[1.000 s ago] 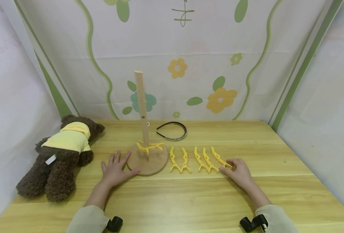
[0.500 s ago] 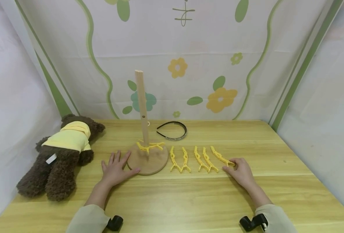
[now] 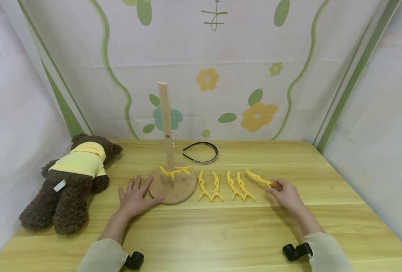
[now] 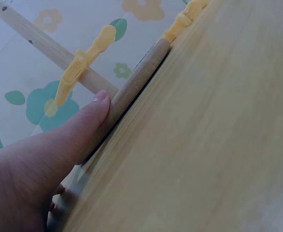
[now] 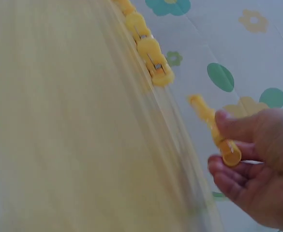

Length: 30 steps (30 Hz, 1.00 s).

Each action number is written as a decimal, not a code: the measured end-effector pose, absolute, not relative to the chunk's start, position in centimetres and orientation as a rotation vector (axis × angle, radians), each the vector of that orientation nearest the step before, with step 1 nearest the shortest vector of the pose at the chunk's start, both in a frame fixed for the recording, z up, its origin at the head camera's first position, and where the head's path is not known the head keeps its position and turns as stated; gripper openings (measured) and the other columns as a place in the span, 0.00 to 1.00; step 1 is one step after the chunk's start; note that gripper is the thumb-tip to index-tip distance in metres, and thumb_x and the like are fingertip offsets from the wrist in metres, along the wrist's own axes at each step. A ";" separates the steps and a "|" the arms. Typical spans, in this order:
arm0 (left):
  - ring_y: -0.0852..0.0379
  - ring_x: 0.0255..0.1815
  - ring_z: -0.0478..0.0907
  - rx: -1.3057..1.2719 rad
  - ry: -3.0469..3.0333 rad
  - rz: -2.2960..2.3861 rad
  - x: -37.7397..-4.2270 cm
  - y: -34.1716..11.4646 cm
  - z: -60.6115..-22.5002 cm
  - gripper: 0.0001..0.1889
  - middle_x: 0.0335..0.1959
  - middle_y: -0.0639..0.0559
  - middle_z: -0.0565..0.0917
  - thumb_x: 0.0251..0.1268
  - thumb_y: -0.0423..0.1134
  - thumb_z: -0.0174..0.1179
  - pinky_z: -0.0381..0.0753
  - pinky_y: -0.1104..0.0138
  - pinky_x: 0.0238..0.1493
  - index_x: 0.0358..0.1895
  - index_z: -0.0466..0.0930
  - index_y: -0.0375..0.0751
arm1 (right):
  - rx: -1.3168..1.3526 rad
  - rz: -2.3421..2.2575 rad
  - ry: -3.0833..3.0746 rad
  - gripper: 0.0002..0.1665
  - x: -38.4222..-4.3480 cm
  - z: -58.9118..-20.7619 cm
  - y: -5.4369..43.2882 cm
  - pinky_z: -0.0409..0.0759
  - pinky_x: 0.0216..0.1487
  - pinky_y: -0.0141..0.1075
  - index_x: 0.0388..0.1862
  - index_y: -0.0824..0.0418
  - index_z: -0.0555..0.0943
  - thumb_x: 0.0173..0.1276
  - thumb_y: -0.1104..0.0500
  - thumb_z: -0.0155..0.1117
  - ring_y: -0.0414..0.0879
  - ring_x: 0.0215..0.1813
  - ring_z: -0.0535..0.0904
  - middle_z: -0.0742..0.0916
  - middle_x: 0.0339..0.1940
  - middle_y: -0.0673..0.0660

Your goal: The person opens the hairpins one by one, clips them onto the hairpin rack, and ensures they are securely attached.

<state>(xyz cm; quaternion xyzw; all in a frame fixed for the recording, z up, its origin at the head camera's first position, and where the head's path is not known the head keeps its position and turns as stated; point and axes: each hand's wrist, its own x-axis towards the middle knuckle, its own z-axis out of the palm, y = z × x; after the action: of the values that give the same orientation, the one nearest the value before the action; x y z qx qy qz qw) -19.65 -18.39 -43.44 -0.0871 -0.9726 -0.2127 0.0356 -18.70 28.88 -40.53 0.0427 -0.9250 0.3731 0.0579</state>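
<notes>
Pinching a yellow clip (image 3: 258, 178) with your right hand (image 3: 286, 195), you touched the wooden base (image 3: 178, 193) with your left hand (image 3: 135, 201), fingers apart, white tag (image 3: 59, 185) on bear (image 3: 71, 204) unreadable.

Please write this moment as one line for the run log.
left hand: touches stand base | right hand: holds clip above table | on table: four clips, headband, bear
</notes>
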 end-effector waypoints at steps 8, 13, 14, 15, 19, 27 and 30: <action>0.33 0.62 0.37 -0.263 -2.990 -0.648 -19.7 -18.4 -43.6 0.49 0.64 0.31 0.47 0.41 0.73 0.48 0.28 0.34 0.46 0.66 0.53 0.47 | 0.331 1.116 -2.755 0.24 -19.8 -38.2 27.8 0.74 0.39 0.44 0.53 0.74 0.66 0.64 0.57 0.53 0.57 0.42 0.74 0.76 0.44 0.69; 0.33 0.62 0.36 -0.254 -2.995 -0.651 -19.7 -18.4 -43.6 0.49 0.64 0.31 0.46 0.40 0.74 0.47 0.27 0.35 0.47 0.66 0.52 0.48 | 0.493 1.014 -2.766 0.23 -20.8 -37.1 26.1 0.72 0.42 0.48 0.55 0.73 0.65 0.67 0.57 0.47 0.59 0.45 0.73 0.76 0.45 0.69; 0.33 0.62 0.36 -0.253 -2.996 -0.649 -19.7 -18.4 -43.6 0.49 0.64 0.32 0.46 0.40 0.74 0.47 0.27 0.35 0.47 0.66 0.52 0.48 | 0.518 0.995 -2.762 0.23 -21.1 -36.9 25.7 0.71 0.42 0.48 0.55 0.73 0.66 0.67 0.57 0.47 0.58 0.45 0.73 0.76 0.45 0.68; 0.33 0.62 0.36 -0.252 -2.997 -0.649 -19.7 -18.4 -43.6 0.49 0.64 0.32 0.46 0.40 0.74 0.47 0.27 0.35 0.47 0.66 0.52 0.48 | 0.542 0.983 -2.755 0.22 -21.3 -36.7 25.2 0.71 0.42 0.48 0.54 0.72 0.66 0.67 0.57 0.47 0.58 0.45 0.73 0.76 0.45 0.68; 0.33 0.63 0.36 -0.252 -2.999 -0.651 -19.8 -18.4 -43.6 0.49 0.64 0.32 0.46 0.40 0.74 0.47 0.27 0.35 0.47 0.66 0.52 0.48 | 0.644 0.937 -2.696 0.18 -22.1 -36.1 23.3 0.73 0.39 0.45 0.51 0.72 0.69 0.67 0.60 0.48 0.53 0.40 0.74 0.78 0.41 0.64; 0.33 0.62 0.36 -0.254 -3.001 -0.650 -19.8 -18.4 -43.5 0.49 0.64 0.32 0.46 0.40 0.74 0.47 0.27 0.35 0.47 0.66 0.52 0.48 | 0.765 0.948 -2.594 0.08 -23.5 -35.4 19.3 0.70 0.26 0.35 0.39 0.70 0.74 0.62 0.67 0.53 0.43 0.24 0.69 0.76 0.24 0.53; 0.33 0.62 0.36 -0.252 -3.003 -0.649 -19.8 -18.4 -43.5 0.49 0.64 0.32 0.46 0.40 0.74 0.47 0.27 0.35 0.47 0.66 0.52 0.48 | 0.787 0.965 -2.586 0.07 -24.1 -35.5 17.9 0.69 0.23 0.34 0.38 0.69 0.74 0.61 0.67 0.54 0.42 0.22 0.67 0.74 0.22 0.51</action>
<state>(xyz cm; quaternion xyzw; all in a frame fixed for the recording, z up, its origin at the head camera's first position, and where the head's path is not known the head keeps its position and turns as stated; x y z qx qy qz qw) -19.75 -18.37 -43.48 -0.0816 -0.9737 -0.2105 0.0293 -24.08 17.94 -35.46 0.2718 -0.8927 0.3331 0.1354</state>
